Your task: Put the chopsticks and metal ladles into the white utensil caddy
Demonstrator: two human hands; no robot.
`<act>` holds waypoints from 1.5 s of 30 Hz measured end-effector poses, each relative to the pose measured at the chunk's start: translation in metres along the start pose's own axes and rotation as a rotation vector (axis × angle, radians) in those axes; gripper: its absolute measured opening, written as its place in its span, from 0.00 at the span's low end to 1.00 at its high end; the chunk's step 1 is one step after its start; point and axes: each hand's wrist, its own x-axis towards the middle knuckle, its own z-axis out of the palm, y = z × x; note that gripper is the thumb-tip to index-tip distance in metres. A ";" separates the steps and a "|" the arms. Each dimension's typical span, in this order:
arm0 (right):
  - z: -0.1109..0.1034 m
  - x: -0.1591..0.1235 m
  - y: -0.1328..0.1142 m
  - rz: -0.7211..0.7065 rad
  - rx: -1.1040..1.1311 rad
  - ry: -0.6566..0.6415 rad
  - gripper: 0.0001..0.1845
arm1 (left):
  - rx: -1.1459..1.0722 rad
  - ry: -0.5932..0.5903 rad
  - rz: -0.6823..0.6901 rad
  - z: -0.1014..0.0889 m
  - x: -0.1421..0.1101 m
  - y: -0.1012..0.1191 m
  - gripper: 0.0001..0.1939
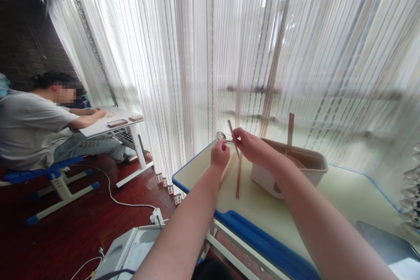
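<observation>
My left hand (219,154) is closed in a fist over the near left corner of the pale table (344,201); it seems to pinch the bowl end of a metal spoon (221,135). My right hand (247,142) is closed round a wooden chopstick (233,136) that tilts upward, and appears to touch the spoon's handle. Several more chopsticks (238,177) lie on the table just beneath both hands. A beige rectangular bin (308,167) stands to the right of my right hand, with upright wooden chopsticks (290,129) sticking out of it.
A blue pad (262,238) runs along the table's near edge. Striped sheer curtains (229,52) hang behind. Another person (36,122) sits at a white desk (108,124) far left. A grey box (131,249) and white cables lie on the red floor.
</observation>
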 end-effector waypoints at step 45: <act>-0.130 -0.067 0.030 0.113 -0.023 0.977 0.09 | -0.232 -0.425 0.611 0.037 0.037 0.211 0.10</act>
